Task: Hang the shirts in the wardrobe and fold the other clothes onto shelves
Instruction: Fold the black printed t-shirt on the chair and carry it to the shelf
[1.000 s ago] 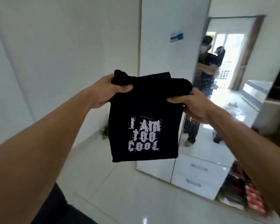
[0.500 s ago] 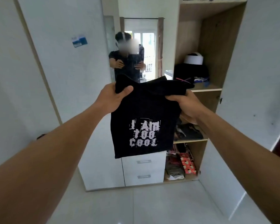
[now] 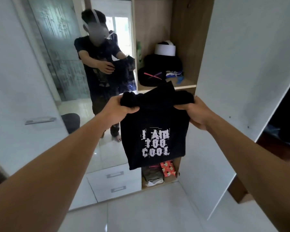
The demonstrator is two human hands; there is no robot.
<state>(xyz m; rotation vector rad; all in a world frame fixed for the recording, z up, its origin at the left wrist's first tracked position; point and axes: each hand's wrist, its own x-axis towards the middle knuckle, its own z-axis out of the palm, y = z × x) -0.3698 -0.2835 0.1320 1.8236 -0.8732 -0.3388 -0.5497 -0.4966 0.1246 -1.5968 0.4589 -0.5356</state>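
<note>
A folded black shirt with white lettering hangs in front of me at arm's length. My left hand grips its upper left corner and my right hand grips its upper right corner. Behind the shirt stands the open wardrobe with wooden shelves. Its upper shelf carries a pile of dark clothes and a white round item. The shirt hides the middle shelf.
The open white wardrobe door stands at the right. A mirror panel at the left reflects me. Below it are two white drawers. The bottom shelf holds folded clothes and a red patterned item. White floor tiles lie below.
The view has swung right and moved closer to the open wardrobe. Both hands still hold the black shirt the same way, now in front of the shelves.
</note>
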